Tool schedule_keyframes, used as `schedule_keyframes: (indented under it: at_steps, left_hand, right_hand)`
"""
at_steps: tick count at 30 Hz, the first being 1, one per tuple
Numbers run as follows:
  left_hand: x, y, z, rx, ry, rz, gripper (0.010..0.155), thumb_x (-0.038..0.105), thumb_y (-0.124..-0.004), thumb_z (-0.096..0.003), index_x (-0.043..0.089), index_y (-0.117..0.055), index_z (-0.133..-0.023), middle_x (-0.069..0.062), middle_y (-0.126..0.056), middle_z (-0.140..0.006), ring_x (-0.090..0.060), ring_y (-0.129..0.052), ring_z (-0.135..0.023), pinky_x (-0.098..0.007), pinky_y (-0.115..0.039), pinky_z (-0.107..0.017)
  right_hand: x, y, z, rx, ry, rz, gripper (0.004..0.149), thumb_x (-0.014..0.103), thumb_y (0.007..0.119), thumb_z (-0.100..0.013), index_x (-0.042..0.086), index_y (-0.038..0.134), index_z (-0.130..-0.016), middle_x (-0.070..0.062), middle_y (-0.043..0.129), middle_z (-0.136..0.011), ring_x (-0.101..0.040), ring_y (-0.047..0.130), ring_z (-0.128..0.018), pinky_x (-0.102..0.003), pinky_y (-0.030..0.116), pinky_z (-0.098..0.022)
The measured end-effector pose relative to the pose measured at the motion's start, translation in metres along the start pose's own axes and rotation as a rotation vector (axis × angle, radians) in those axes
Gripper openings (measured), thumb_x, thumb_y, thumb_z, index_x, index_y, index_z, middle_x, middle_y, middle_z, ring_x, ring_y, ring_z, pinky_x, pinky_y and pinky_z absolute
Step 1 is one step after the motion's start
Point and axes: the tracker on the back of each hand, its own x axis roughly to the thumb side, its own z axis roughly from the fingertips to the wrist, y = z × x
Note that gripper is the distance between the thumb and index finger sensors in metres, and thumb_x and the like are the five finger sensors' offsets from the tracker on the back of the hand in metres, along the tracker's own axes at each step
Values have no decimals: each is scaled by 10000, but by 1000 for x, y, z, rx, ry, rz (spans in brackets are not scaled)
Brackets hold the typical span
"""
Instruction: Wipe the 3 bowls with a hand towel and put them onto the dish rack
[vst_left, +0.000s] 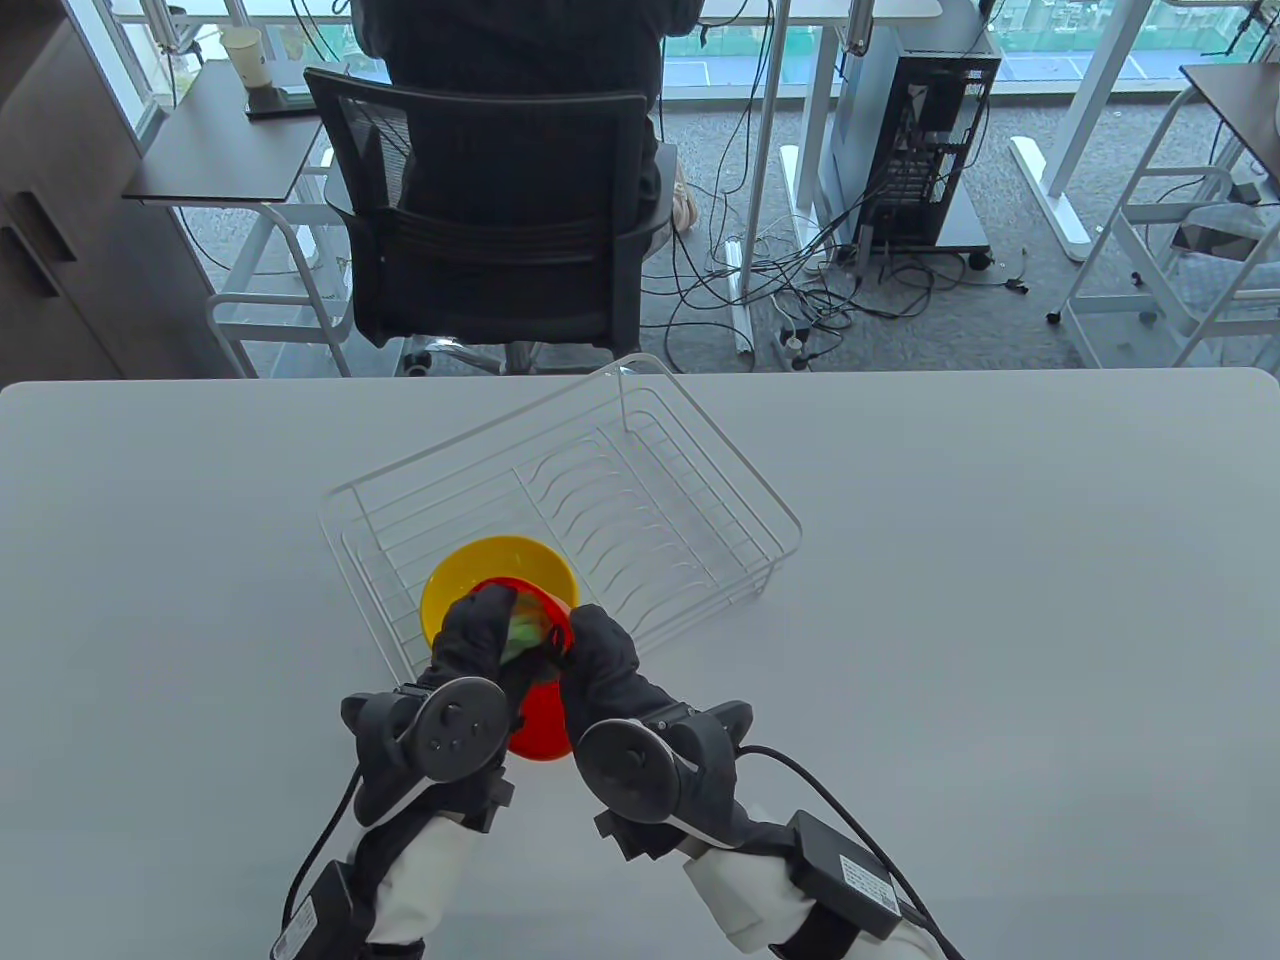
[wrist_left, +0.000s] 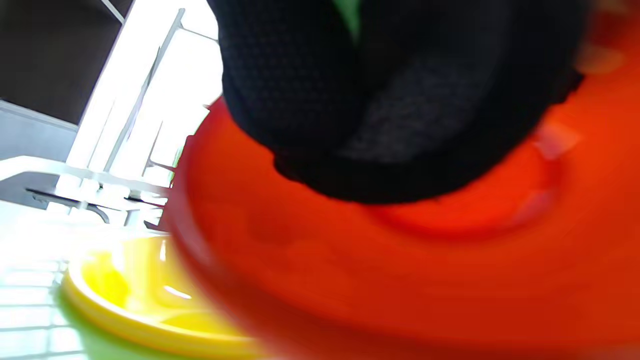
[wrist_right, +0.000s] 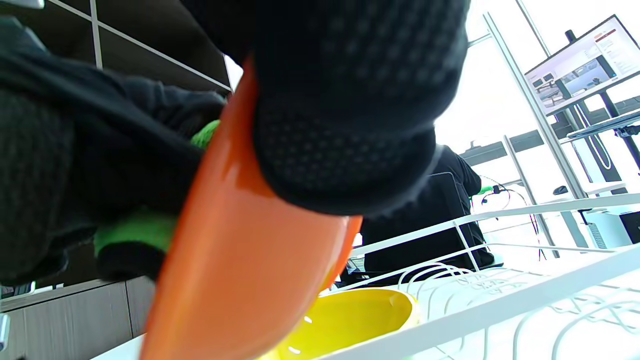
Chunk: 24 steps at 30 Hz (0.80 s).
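Note:
A red bowl (vst_left: 540, 722) is held tilted on its side just above the table, in front of the white wire dish rack (vst_left: 700, 500). My right hand (vst_left: 600, 650) grips its rim, thumb and fingers (wrist_right: 350, 125) on either side of the wall (wrist_right: 235, 260). My left hand (vst_left: 482, 630) holds a green hand towel (vst_left: 522, 632) bunched in its fingers inside the bowl. A yellow bowl (vst_left: 490, 572) sits in the rack's near left corner, right behind the red one. A green edge (wrist_left: 75, 325) shows under the yellow bowl (wrist_left: 140, 295).
The rack's plate slots (vst_left: 640, 510) on its right half hold nothing. Beyond the table's far edge (vst_left: 900, 372) a person sits in a black office chair (vst_left: 490, 230). Glove cables (vst_left: 850, 800) trail off my right wrist.

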Motion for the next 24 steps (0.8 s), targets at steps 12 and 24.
schedule_keyframes:
  at_steps: [12, 24]
  left_hand:
    - [18, -13, -1, -298, -13, 164, 674, 291, -840, -510, -9, -592, -1061, -361, -752, -948, -446, -978, -711, -245, -974, -349]
    - [21, 17, 8, 155, -24, -1, 651, 273, -872, -484, 28, -636, -1040, -328, -760, -947, -451, -961, -733, -280, -981, -349]
  right_hand:
    - [1, 0, 2, -45, -30, 50, 583, 213, 817, -467, -75, 635, -940, -338, 791, -771, -222, 1083, -207, -197, 968, -80]
    - [9, -12, 5, -74, -53, -26, 581, 210, 801, -477, -88, 618, -941, -337, 788, -765, -186, 1089, -219, -178, 970, -86]
